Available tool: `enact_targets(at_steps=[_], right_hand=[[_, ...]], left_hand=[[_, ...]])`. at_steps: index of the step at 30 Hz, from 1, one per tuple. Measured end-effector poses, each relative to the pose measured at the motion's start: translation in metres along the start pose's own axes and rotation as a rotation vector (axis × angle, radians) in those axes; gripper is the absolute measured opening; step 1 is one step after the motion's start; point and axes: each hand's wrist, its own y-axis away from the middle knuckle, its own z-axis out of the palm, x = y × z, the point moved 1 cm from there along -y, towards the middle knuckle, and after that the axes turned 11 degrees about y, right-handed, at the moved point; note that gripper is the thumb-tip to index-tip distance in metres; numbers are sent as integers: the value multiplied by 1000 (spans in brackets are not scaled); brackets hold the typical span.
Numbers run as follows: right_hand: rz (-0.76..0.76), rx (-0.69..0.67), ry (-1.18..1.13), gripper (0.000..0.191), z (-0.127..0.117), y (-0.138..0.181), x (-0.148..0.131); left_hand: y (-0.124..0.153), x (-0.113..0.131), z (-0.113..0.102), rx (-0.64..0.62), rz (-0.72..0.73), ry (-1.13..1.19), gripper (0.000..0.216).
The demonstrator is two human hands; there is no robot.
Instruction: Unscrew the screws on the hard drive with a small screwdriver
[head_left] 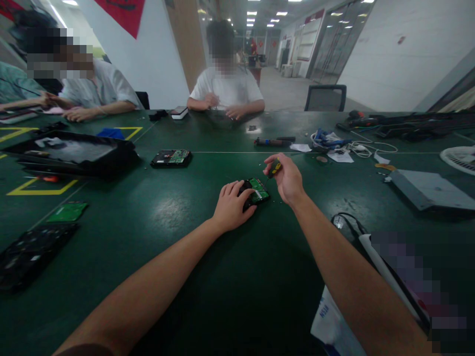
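Note:
A hard drive with a green circuit board [260,192] lies on the dark green table in front of me. My left hand [230,206] grips it from the left, with fingers over the top and the thumb along the near side. To its right, my right hand [291,180] is closed round a screwdriver [274,168] with a black and yellow handle. The thin shaft points down toward the drive's right edge; whether the tip touches it I cannot tell. Small bits, perhaps screws, lie beside the drive.
Another hard drive [171,158] lies beyond my left hand. At left are a black tray [74,153], a loose green circuit board [68,211] and a black casing [33,254]. A grey metal box [432,190] and tangled cables [328,139] lie right. People sit across the table.

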Motion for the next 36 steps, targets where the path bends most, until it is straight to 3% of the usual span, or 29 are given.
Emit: enact_targets(at_steps=[3, 8, 17, 25, 30, 36], right_hand=[[-10, 17, 13, 33, 1, 1, -2], [7, -6, -3, 28, 3, 4, -6], [20, -22, -72, 50, 1, 1, -4], [3, 13, 30, 31, 1, 2, -3], [6, -64, -68, 34, 4, 4, -6], [38, -35, -79, 49, 3, 3, -6]], left_hand=[[0, -1, 1, 2, 2, 2, 52], [0, -1, 1, 0, 2, 7, 52], [0, -1, 1, 2, 7, 10, 52], [0, -1, 1, -2, -7, 17, 51], [0, 0, 1, -1, 2, 9, 51], [0, -1, 1, 1, 7, 8, 51]])
